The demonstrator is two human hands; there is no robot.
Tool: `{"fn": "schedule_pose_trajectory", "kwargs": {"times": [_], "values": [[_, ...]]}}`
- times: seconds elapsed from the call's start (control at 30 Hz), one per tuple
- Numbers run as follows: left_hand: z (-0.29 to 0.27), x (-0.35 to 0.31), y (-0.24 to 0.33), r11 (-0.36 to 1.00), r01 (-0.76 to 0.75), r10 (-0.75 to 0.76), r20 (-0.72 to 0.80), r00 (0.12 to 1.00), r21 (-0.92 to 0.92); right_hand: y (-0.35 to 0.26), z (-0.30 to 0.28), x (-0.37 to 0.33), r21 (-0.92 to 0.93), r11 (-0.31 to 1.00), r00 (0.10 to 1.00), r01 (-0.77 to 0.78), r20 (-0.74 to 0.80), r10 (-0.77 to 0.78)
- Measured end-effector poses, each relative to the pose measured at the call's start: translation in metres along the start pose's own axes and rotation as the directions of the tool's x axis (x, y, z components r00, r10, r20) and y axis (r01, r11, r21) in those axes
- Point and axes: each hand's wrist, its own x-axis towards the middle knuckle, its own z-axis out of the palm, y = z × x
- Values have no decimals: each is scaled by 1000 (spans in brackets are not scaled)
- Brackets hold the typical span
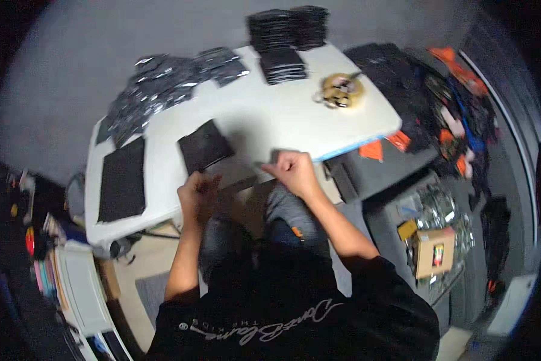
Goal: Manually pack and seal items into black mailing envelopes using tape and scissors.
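Observation:
My left hand (199, 194) is closed near the front edge of the white table, its fingers blurred by motion. My right hand (292, 171) is curled at the same edge, thumb pointing left. Between them lies a thin greyish sheet (240, 170), see-through in look; whether it is a plastic bag I cannot tell, nor what either hand grips. Just beyond my left hand, a folded black cloth-like piece (204, 145) rests on the table. Farther left lies a larger flat black piece (123, 180).
Shiny plastic-wrapped dark packets (162, 84) cover the white table's (285, 117) far left. Stacks of black packets (282, 63) stand at the back. A yellowish round object (341, 90) sits right. Dark and orange items (397, 90) pile beyond; a cardboard box (434, 254) rests on clear bags.

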Motion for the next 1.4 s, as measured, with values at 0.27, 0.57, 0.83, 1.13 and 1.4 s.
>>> {"fn": "schedule_pose_trajectory", "kwargs": {"times": [0.27, 0.57, 0.83, 1.13, 1.4], "values": [[86, 22, 55, 782, -576, 618, 175, 767, -237, 6, -68, -40, -66, 994, 952, 82, -291, -98], [130, 6, 145, 758, -523, 623, 198, 757, -389, -10, 4, -53, 760, 640, 993, 109, -108, -40], [55, 57, 64, 937, -346, 318, 289, 903, 51, -16, 0, -45, 785, 594, 912, -177, 358, -201], [4, 46, 4, 875, -278, 123, 373, 920, 397, -23, 21, 26, -203, 966, 930, 161, 359, -80], [-29, 71, -55, 840, -252, 120, 289, 950, 480, 5, 135, 89, -604, 663, 838, 442, 542, -65]]}}
